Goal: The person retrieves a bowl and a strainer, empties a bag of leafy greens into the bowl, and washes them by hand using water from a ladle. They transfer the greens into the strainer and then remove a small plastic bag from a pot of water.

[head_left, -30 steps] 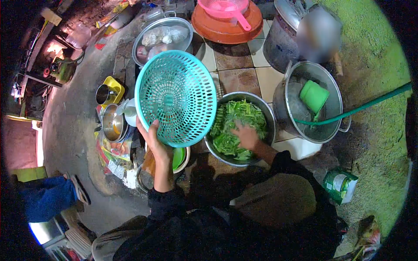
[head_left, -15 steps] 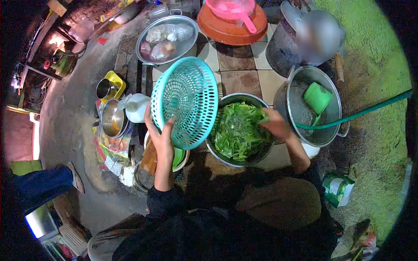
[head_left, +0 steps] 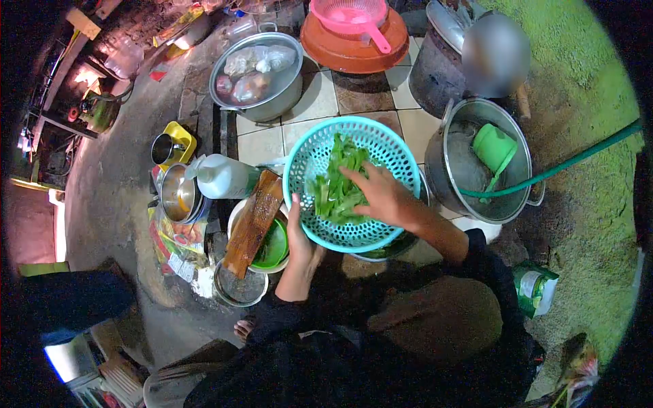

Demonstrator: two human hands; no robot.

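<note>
A turquoise colander (head_left: 410, 166) is held over a metal pot, tilted slightly toward me. My left hand (head_left: 301, 262) grips its near left rim, the thumb reaching up along the side. Inside lies a clump of wet, cut green leaves (head_left: 333, 197). My right hand (head_left: 389, 196) reaches into the colander with fingers spread, touching the top of the leaves. Most of the metal pot (head_left: 426, 190) is hidden beneath the colander; a bit of its rim shows at the right, and its contents are mostly covered.
On the right, a large pot (head_left: 447, 160) holds water, a green dipper (head_left: 494, 149) and the end of a green hose (head_left: 564, 170). At left are a wooden board (head_left: 253, 224), a white jug (head_left: 221, 175) and bowls. Behind stand a pot of bagged food (head_left: 289, 95) and a pink strainer (head_left: 350, 13).
The colander has moved right, over the pot, and leveled out. My right hand has come up from the pot into the colander, where green leaves now lie.
</note>
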